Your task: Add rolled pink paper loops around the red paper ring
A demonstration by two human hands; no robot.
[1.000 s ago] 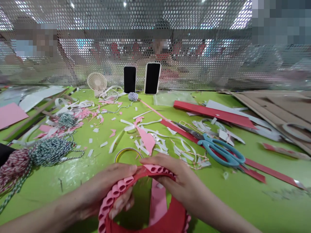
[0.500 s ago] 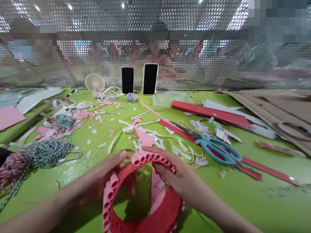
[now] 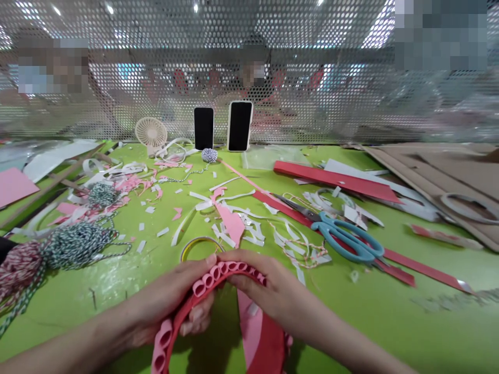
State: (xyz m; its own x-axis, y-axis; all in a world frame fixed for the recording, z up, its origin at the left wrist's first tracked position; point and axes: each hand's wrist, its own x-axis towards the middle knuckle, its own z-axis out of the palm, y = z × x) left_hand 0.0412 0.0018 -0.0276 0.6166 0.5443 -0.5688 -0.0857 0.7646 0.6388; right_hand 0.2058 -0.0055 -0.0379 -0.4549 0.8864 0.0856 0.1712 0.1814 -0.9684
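Since the paper ring (image 3: 186, 307) looks light, springy and crushable at its pink loops (image 3: 199, 288), I'd favour the red band, left hand (image 3: 166, 293) and right hand (image 3: 268, 278) both pinching its far arc, near tape (image 3: 186, 251), over the table (image 3: 339, 291).

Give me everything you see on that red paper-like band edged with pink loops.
The red, paper-like band curves in an arch, narrow at the far side and left, broader at right; its near part runs out of the picture. Small pink rolled loops line its outer side, their open ends toward the camera. The left hand and right hand grip it near the top, hiding parts of the edge. Whether it touches the table isn't clear.
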